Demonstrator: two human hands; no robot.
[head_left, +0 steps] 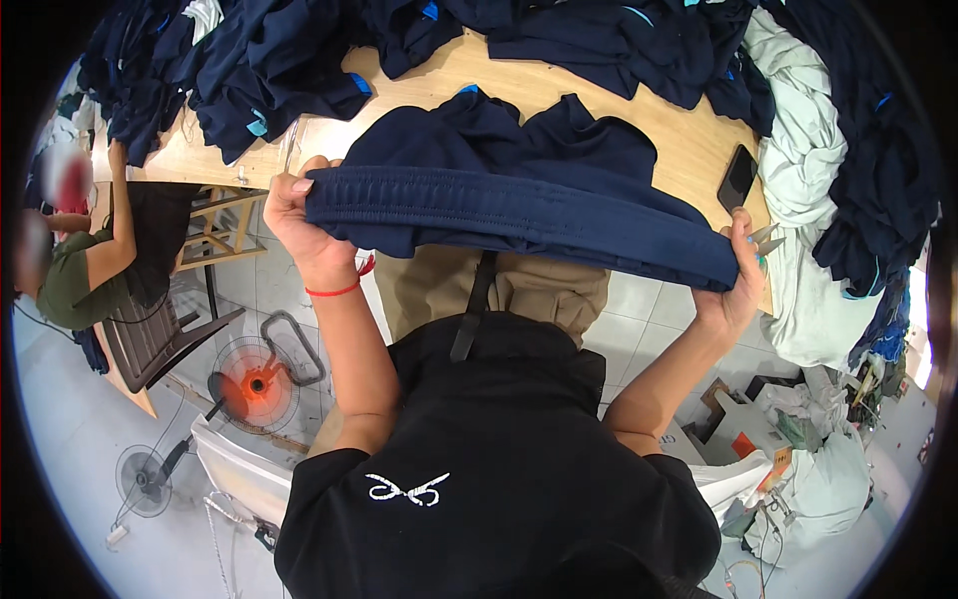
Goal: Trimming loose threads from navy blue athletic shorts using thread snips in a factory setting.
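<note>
A navy garment (519, 215) with a gathered elastic waistband is stretched sideways in front of me, the rest of its cloth lying on the table beyond. My left hand (311, 225) is closed on the band's left end, thumb on top. At the other end, my right hand (736, 272) grips the waistband, its fingers partly hidden behind the cloth. Pointed metal blades (769, 243), like those of small thread snips, stick out beside the right hand; their handle is mostly hidden.
Piles of navy garments (609, 45) cover the far side of the wooden table (419, 95). A black phone (737, 178) lies near pale green cloth (798, 130) at right. Another person (90, 265) sits at left, near a brown chair (165, 339) and floor fans (256, 384).
</note>
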